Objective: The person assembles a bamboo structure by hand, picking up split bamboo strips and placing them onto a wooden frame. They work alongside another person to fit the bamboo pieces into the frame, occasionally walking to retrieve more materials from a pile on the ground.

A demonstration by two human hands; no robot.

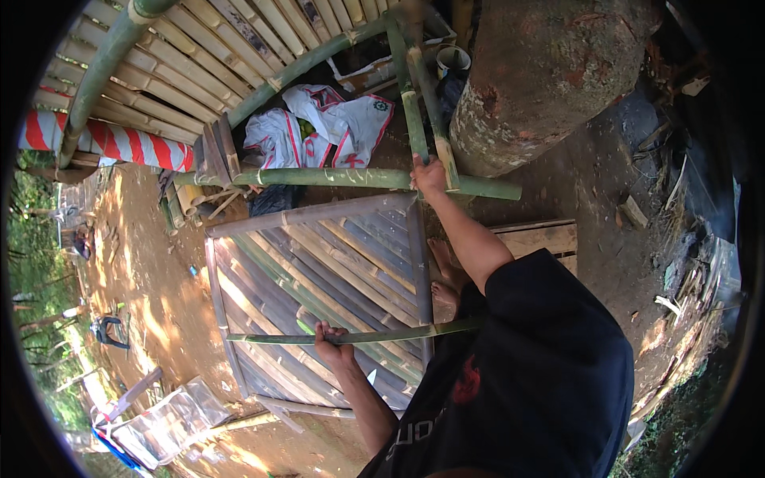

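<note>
Green, slender bamboo strip (390, 335) sits gripped in my left hand (333, 347) over the brown slatted-bamboo panel (319, 275); my right hand (430, 177) clasps a green bamboo pole (412, 111). Slack left grip could drop the strip.

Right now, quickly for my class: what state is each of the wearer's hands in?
Left hand: closed, holding a thin green bamboo strip.
Right hand: fingers curled against the bamboo frame where poles meet; whether it grips cannot be told.
</note>
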